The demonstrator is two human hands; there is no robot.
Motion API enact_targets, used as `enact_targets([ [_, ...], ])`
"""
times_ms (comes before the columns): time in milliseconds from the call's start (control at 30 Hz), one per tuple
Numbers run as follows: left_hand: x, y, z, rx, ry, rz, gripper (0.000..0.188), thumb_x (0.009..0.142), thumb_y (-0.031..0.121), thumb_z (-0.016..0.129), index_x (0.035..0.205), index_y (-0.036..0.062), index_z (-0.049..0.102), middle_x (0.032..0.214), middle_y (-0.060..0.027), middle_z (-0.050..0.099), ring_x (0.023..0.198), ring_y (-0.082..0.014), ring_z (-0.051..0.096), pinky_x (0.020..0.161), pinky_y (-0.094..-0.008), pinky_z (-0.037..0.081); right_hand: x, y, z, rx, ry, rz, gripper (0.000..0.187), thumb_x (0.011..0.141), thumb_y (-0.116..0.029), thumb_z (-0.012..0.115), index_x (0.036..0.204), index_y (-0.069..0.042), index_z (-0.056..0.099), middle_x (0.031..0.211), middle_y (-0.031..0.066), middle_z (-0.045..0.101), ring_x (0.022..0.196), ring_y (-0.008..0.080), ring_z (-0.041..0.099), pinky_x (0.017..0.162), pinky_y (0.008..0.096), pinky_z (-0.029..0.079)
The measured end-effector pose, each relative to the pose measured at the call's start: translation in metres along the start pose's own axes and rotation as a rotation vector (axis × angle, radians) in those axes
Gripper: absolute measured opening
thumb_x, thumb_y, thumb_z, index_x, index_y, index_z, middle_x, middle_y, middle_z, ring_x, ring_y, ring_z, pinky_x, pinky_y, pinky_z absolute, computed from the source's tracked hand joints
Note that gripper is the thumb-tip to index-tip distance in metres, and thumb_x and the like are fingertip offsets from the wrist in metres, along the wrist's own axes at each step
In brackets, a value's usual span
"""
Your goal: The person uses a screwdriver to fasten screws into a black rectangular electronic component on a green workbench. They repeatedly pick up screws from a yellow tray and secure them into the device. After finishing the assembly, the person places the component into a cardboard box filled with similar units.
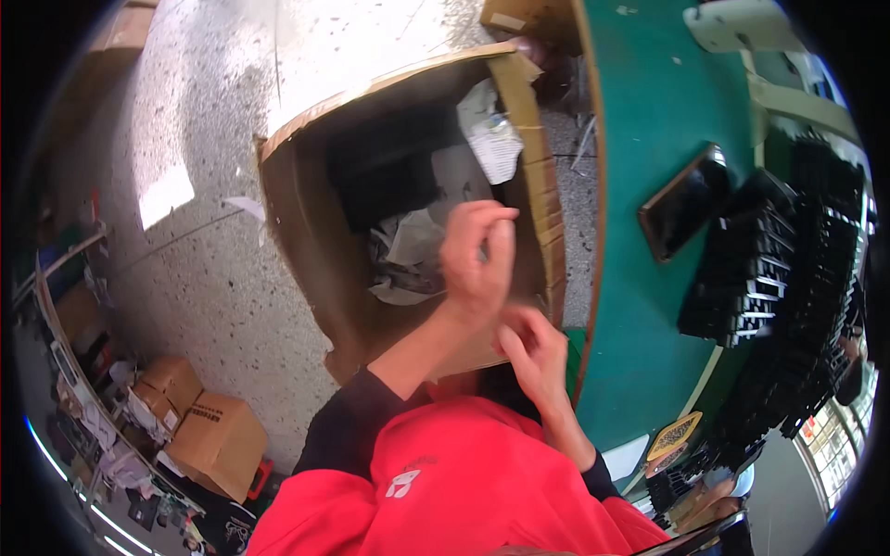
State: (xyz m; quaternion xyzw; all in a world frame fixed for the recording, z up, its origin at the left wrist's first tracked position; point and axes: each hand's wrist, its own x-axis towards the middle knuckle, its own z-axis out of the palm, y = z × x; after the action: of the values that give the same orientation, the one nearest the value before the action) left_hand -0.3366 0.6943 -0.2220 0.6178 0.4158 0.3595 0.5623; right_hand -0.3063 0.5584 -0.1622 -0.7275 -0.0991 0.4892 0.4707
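Observation:
My left hand (pixel 475 264) is over the large cardboard box (pixel 547 195), its index finger and thumb brought together in a pinch. Whatever it may hold is too small to see. Close to the left wrist, my right hand (pixel 538 357) has its fingers bent in toward the thumb; any thing between them is hidden. Dark, black contents (pixel 380 171) fill part of the box, with crumpled pale paper (pixel 413 236) beside them. A printed white sheet (pixel 493 139) lies against the box's right inner wall.
A green-topped table (pixel 640 306) runs along my right, bearing a dark flat rectangular device (pixel 686 204) and stacked black parts (pixel 742 278). Cardboard cartons (pixel 218 445) stand on the floor at the lower left, by a cluttered shelf. A paper scrap (pixel 246 206) lies left of the box.

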Motion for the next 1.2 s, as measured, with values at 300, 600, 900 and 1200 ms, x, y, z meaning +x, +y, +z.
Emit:
enact_targets([
  [300,-0.033,-0.317,-0.133,0.916,0.083,-0.928,0.057,0.074,0.028,0.07,0.114,-0.0099,0.055,0.114,-0.0283,0.058,0.107,-0.0421,0.058,0.095,-0.0477,0.046,0.222,0.224,0.113,-0.67,-0.269,0.072,0.026,0.086,-0.02,0.067,0.103,0.0,0.068,0.087,0.0146,0.071,0.077,0.0219,0.069,0.065,0.0331,0.056],
  [600,-0.018,-0.456,-0.167,1.189,0.401,-0.537,0.071,0.074,0.029,0.071,0.126,-0.01,0.045,0.12,-0.0293,0.052,0.116,-0.0427,0.05,0.099,-0.0492,0.04,0.347,0.284,0.132,-0.796,-0.08,-0.014,0.075,0.074,-0.041,0.077,0.129,0.005,0.053,0.115,0.0276,0.064,0.11,0.037,0.062,0.096,0.0403,0.049],
  [900,0.01,-0.449,-0.142,1.103,0.431,-0.792,0.079,0.069,0.04,0.076,0.127,-0.0045,0.047,0.113,-0.0233,0.051,0.107,-0.0433,0.05,0.092,-0.0499,0.042,0.407,0.29,0.16,-0.634,-0.206,0.011,0.094,0.072,-0.037,0.081,0.141,0.008,0.037,0.127,0.0304,0.056,0.121,0.0388,0.055,0.105,0.0386,0.041],
  [1200,0.02,-0.457,-0.161,0.559,0.083,-0.829,0.077,0.066,0.03,0.078,0.129,-0.0013,0.048,0.116,-0.0223,0.064,0.109,-0.037,0.062,0.096,-0.0395,0.047,0.413,0.294,0.154,-0.513,-0.318,-0.026,0.09,0.064,-0.03,0.088,0.13,0.012,0.043,0.12,0.0256,0.063,0.114,0.0348,0.061,0.101,0.0375,0.045],
])
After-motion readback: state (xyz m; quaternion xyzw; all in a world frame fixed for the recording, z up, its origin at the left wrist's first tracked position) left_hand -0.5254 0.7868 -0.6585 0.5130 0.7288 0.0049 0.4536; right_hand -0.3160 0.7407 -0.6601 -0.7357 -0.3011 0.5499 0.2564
